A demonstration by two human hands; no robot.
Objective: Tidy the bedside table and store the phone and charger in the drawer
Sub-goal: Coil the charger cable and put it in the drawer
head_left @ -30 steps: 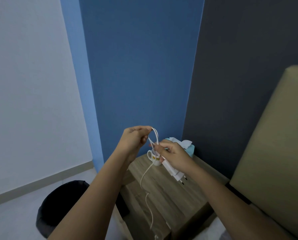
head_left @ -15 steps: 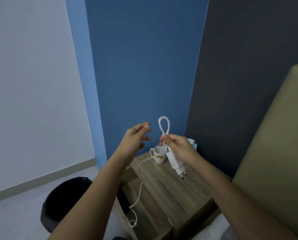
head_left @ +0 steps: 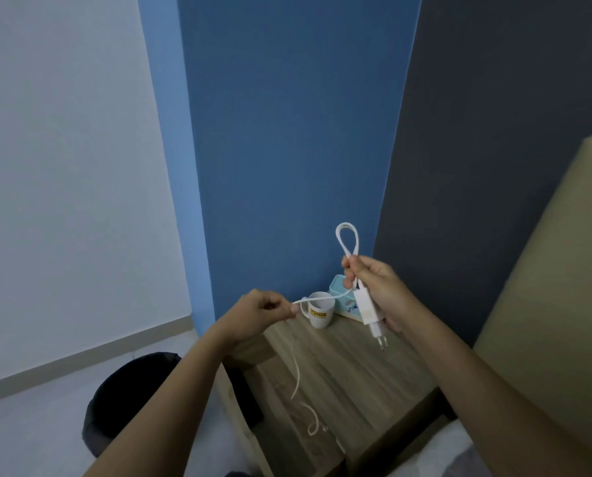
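1. Head view: wooden bench (head_left: 353, 366) stands in the wall corner, a black bin (head_left: 122, 390) left of it
2. Right hand (head_left: 379, 290), above the bench's rear, has its grip closed on the white charger (head_left: 368, 313) and a cable (head_left: 347, 239) loop
3. Left hand (head_left: 253, 318) pinches the cable, the rest trailing onto the bench
4. White mug (head_left: 318, 315) stands at the bench's back edge

A wood-grain tabletop (head_left: 349, 366) stands in the wall corner. A white mug (head_left: 319, 313) sits at its back, with a light-blue box (head_left: 345, 297) just right of the mug.
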